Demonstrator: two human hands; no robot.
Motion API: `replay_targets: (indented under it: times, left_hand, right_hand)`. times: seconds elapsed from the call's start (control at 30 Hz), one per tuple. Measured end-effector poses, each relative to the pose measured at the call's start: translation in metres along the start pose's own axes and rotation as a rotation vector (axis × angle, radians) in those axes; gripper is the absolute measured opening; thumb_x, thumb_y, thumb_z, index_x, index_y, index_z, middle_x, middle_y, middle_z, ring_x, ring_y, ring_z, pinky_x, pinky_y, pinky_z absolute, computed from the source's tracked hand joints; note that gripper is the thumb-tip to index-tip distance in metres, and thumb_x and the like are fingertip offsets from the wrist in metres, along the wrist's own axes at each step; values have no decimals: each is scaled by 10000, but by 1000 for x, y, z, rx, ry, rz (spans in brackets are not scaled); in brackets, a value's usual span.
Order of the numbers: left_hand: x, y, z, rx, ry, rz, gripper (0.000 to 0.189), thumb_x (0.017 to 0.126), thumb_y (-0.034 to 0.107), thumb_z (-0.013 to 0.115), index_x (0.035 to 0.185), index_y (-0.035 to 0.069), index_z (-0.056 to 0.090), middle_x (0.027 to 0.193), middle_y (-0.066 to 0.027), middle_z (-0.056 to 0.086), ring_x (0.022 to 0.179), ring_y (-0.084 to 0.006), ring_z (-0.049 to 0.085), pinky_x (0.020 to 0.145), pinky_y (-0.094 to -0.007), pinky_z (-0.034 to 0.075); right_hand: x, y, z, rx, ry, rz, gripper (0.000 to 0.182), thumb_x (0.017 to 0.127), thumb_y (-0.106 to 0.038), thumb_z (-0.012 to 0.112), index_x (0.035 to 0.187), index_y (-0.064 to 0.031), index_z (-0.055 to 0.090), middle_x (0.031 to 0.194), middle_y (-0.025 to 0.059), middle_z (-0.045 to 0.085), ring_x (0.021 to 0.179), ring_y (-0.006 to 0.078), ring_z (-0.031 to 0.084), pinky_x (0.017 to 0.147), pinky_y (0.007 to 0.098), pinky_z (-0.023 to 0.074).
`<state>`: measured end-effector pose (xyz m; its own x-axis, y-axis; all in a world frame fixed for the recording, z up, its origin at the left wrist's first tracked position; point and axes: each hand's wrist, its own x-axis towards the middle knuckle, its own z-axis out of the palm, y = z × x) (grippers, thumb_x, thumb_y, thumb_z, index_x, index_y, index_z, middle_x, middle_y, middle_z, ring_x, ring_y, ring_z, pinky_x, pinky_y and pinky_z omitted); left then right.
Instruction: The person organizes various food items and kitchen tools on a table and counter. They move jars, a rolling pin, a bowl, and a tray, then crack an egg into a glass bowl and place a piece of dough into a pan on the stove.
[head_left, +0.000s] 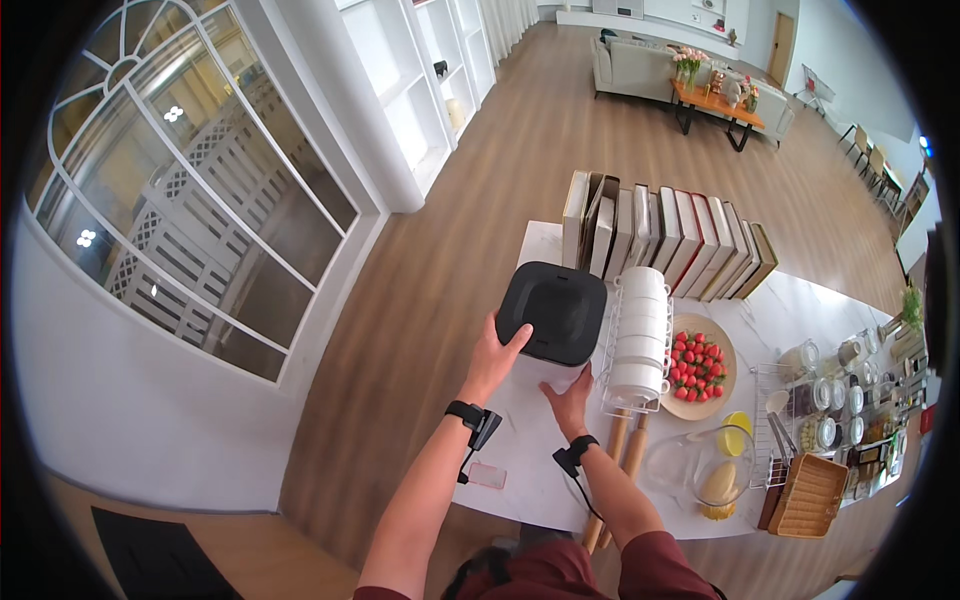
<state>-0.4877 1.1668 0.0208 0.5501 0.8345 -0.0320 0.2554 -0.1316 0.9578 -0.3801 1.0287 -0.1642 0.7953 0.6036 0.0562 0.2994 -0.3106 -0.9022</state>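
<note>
A white container with a black lid (553, 311) stands at the left end of the marble-patterned table (525, 465). Around its left side wraps my left hand (495, 352), the thumb resting on the lid's near edge. My right hand (571, 397) touches the container's lower near right side; its fingertips are partly hidden. Close on the right, a wire rack holds a row of white cups (637, 337). Two wooden rolling pins (626, 442) lie beside my right forearm. A phone-sized pink-edged object (487, 475) lies near my left wrist.
A row of books (675, 232) stands behind the container. To the right are a plate of strawberries (697, 367), a glass bowl (724, 469), a wire rack (769, 427), glass jars (817, 397) and a wicker basket (810, 495). A window (202, 187) is at the left.
</note>
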Motion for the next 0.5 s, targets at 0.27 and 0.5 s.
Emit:
replay_targets:
  times: [0.27, 0.5]
  left_hand:
    - [-3, -23, 8, -195, 1, -60, 887, 928, 520, 717, 1512, -35, 345, 1365, -239, 602, 1282, -315, 588, 1076, -393, 453]
    - [-43, -16, -34, -168, 25, -45, 872, 941, 521, 701, 1511, -34, 345, 1384, -259, 585, 1294, -339, 584, 1081, -403, 451]
  right_hand:
    - [8, 6, 2, 47, 41, -36, 1178, 614, -202, 958, 1536, 22, 259, 1488, 242, 428, 1385, 416, 397, 1171, 489, 324]
    - [-21, -26, 9, 94, -53, -85, 990, 585, -126, 968, 1402, -4, 423, 1357, 206, 535, 1272, 405, 499, 1098, 493, 388]
